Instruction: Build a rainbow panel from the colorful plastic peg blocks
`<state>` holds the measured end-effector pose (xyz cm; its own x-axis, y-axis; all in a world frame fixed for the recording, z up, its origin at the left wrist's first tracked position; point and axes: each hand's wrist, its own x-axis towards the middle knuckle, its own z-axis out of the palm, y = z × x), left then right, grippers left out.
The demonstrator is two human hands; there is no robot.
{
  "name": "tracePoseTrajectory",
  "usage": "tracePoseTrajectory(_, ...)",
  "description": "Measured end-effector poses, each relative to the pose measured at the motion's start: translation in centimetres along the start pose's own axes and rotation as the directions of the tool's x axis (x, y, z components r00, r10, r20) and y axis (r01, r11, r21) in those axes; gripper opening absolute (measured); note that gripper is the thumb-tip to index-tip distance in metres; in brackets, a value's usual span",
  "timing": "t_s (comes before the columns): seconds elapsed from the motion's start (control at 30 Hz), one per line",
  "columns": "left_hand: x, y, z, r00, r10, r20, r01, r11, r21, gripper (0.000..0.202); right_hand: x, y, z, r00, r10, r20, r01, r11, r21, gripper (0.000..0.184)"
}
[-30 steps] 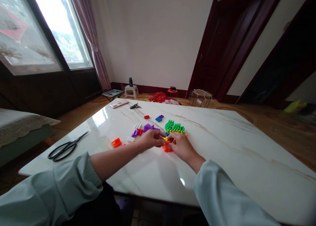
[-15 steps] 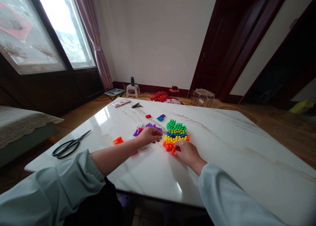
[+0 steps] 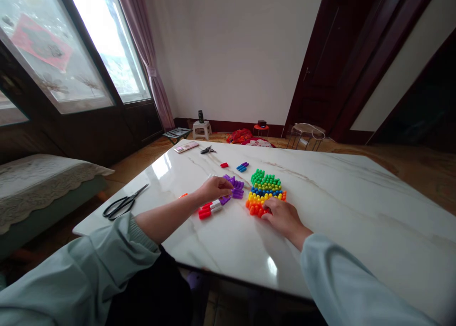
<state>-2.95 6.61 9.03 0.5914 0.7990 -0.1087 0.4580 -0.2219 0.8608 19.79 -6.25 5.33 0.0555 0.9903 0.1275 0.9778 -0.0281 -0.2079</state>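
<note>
A multicoloured beaded piece (image 3: 265, 189) lies on the white marble-look table, with rows of green, olive, blue, yellow and orange beads. My right hand (image 3: 285, 217) is closed on its near, orange edge, hiding a few beads. To its left, my left hand (image 3: 214, 188) hovers with curled fingers at the edge of a group of purple beads (image 3: 235, 186). Whether a bead is between those fingertips I cannot make out. Below that hand are red beads (image 3: 205, 213) and white beads (image 3: 215, 205). Part of an orange bead (image 3: 183, 195) shows behind my left forearm.
Black-handled scissors (image 3: 123, 204) lie at the table's left. Farther back are a phone (image 3: 186, 147), dark pliers (image 3: 207, 150), small red beads (image 3: 224, 165) and a blue and purple bead group (image 3: 242, 167). Stools stand beyond the table's far edge.
The view has swung left, so the table sits farther right. My left hand has shifted left, away from the beaded piece toward the purple beads. My right hand stays at the orange edge.
</note>
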Motion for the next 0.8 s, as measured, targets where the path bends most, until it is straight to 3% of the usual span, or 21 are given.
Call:
tracePoseTrajectory(0.07,-0.1,-0.2,-1.2,0.999,0.025,-0.023,-0.019,0.980,0.199,0.019,0.0,-0.1,-0.7,1.000,0.017,-0.017,-0.017,1.000,0.015,0.009)
tracePoseTrajectory(0.13,-0.2,-0.5,-2.9,0.997,0.038,-0.067,-0.005,0.901,0.434,0.019,0.1,-0.3,-1.5,0.998,0.028,-0.050,-0.026,0.999,0.047,0.010)
tracePoseTrajectory(0.2,-0.4,-1.1,-4.8,0.992,-0.015,-0.124,0.089,0.779,0.621,0.022,0.0,-0.3,-2.3,0.995,0.034,-0.092,-0.025,0.996,0.091,0.009)
tracePoseTrajectory(0.27,-0.7,-1.8,-6.6,0.978,-0.116,-0.173,0.206,0.674,0.709,0.024,0.0,-0.3,-2.8,0.991,0.039,-0.129,-0.022,0.990,0.136,0.008)
tracePoseTrajectory(0.4,-1.6,-3.3,-8.6,0.937,-0.247,-0.246,0.347,0.605,0.716,0.033,-0.1,-0.4,-3.2,0.988,0.030,-0.151,-0.002,0.983,0.182,0.008)
tracePoseTrajectory(0.53,-2.2,-4.5,-8.2,0.911,-0.283,-0.299,0.412,0.612,0.676,0.042,-0.1,-0.7,-3.3,0.986,0.011,-0.169,0.022,0.981,0.192,0.009)
tracePoseTrajectory(0.67,-1.9,-4.8,-7.7,0.894,-0.285,-0.346,0.444,0.672,0.592,0.024,-0.1,-1.0,-3.7,0.982,0.012,-0.188,0.030,0.975,0.220,0.011)
tracePoseTrajectory(0.8,-1.3,-3.0,-6.8,0.910,-0.234,-0.342,0.379,0.804,0.458,0.020,-0.1,-1.4,-4.0,0.975,0.000,-0.224,0.063,0.960,0.272,0.012)
